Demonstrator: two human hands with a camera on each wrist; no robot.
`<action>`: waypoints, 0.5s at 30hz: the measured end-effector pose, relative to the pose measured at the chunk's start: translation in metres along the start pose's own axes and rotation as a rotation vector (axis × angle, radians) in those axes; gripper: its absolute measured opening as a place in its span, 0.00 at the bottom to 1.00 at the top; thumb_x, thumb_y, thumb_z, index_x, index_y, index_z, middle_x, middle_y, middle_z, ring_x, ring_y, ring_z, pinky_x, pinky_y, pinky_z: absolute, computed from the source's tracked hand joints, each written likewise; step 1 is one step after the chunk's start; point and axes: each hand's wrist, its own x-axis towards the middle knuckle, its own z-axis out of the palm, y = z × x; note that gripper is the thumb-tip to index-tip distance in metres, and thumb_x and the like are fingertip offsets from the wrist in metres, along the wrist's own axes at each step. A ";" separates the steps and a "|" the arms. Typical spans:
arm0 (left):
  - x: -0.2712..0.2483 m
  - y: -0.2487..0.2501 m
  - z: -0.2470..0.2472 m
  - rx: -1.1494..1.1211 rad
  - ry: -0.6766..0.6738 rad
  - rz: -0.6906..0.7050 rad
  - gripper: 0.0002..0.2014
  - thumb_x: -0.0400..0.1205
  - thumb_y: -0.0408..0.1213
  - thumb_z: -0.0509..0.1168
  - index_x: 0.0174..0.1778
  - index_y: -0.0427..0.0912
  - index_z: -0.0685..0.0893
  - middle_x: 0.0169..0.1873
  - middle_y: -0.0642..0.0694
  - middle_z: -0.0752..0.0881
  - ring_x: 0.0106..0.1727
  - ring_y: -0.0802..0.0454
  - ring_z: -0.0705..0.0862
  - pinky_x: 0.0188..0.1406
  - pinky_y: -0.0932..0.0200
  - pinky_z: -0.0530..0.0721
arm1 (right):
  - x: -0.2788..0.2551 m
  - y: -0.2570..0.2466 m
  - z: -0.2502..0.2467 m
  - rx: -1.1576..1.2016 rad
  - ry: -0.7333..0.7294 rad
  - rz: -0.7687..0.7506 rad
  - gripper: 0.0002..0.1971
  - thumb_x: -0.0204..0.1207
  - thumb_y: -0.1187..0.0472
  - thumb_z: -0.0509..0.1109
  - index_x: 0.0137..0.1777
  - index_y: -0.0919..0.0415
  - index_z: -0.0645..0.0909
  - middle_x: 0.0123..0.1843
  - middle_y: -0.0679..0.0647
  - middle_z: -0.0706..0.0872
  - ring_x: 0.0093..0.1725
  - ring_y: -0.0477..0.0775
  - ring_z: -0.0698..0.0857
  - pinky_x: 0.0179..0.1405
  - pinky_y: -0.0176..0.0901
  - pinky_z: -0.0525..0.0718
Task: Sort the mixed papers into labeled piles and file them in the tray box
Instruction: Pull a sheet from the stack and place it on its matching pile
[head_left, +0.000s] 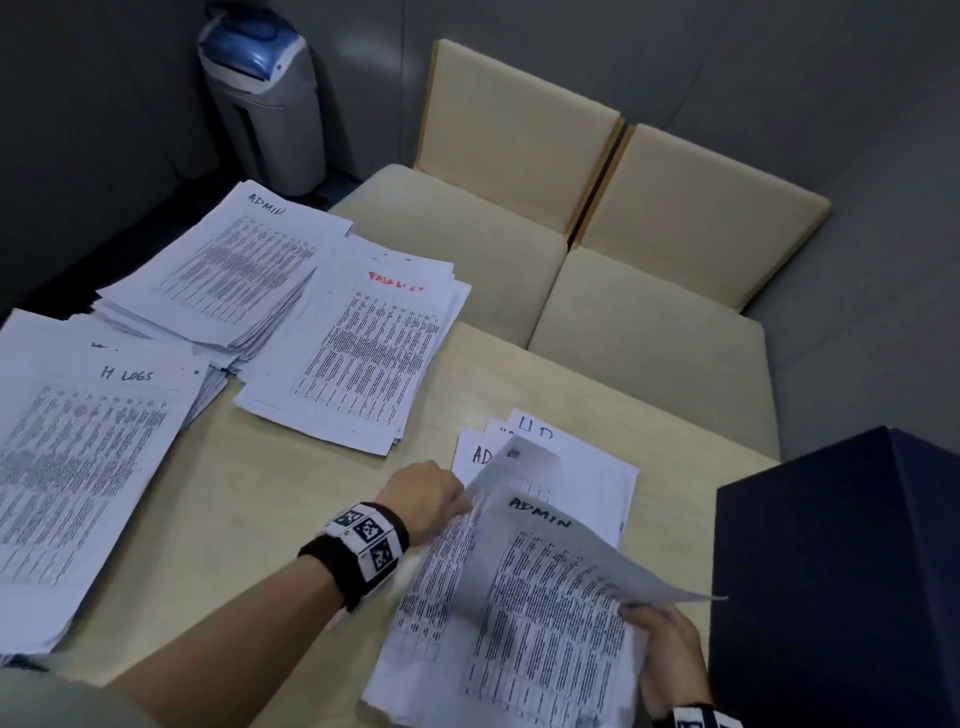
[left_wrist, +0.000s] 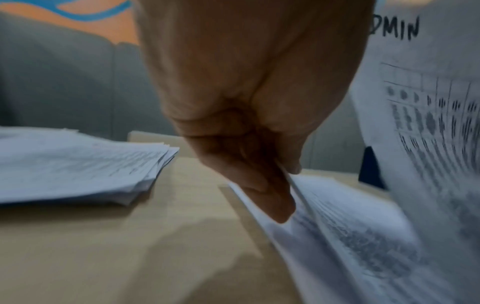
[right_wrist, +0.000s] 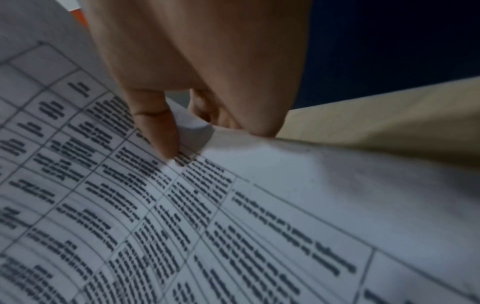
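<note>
Your left hand (head_left: 428, 493) reaches across the desk (head_left: 291, 499) to the mixed stack (head_left: 431, 613) in front of you; the left wrist view shows its fingers (left_wrist: 270, 197) curled, thumb and forefinger pinching the edge of a few sheets at the stack's left side. Your right hand (head_left: 667, 654) sits at the stack's near right corner, fingers (right_wrist: 158, 131) curled and pinching the corner of the top sheet (head_left: 550, 587), which is headed ADMIN and lifted, bowed up off the papers beneath. Further sheets fan out past the stack's far end, one showing the start of an ADMIN heading (head_left: 480, 456), another with large blue letters (head_left: 535, 431). Three sorted piles lie on the left half of the desk: the ADMIN pile (head_left: 228, 270) farthest back, a pile with a red handwritten heading (head_left: 363, 353) to its right and partly under it, and the H LOGS pile (head_left: 78, 467) nearest your left side. A dark blue box (head_left: 841, 582) stands at the desk's right edge, just beside your right hand. Beyond the desk are two beige cushioned seats (head_left: 597, 244) and, in the far corner, a grey bin with a blue lid (head_left: 265, 98).
</note>
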 end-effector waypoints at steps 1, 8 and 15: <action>-0.002 -0.001 0.001 -0.116 0.013 0.057 0.19 0.87 0.48 0.61 0.34 0.40 0.80 0.27 0.47 0.80 0.27 0.51 0.76 0.31 0.57 0.76 | 0.000 -0.001 0.004 0.039 -0.001 0.026 0.10 0.70 0.83 0.65 0.46 0.74 0.83 0.45 0.62 0.88 0.52 0.64 0.83 0.63 0.56 0.76; -0.018 -0.003 0.011 -0.564 -0.033 0.068 0.15 0.76 0.20 0.60 0.47 0.41 0.88 0.43 0.49 0.89 0.39 0.59 0.85 0.40 0.62 0.83 | -0.003 -0.002 0.018 -0.018 0.022 0.037 0.11 0.63 0.80 0.75 0.46 0.72 0.87 0.43 0.62 0.92 0.48 0.64 0.88 0.59 0.56 0.82; -0.006 0.004 0.032 -0.299 0.121 -0.383 0.16 0.80 0.47 0.69 0.33 0.43 0.75 0.31 0.46 0.81 0.37 0.45 0.81 0.34 0.59 0.74 | -0.011 -0.007 0.016 0.023 0.070 -0.005 0.14 0.66 0.82 0.67 0.48 0.68 0.81 0.45 0.61 0.85 0.48 0.61 0.82 0.48 0.48 0.77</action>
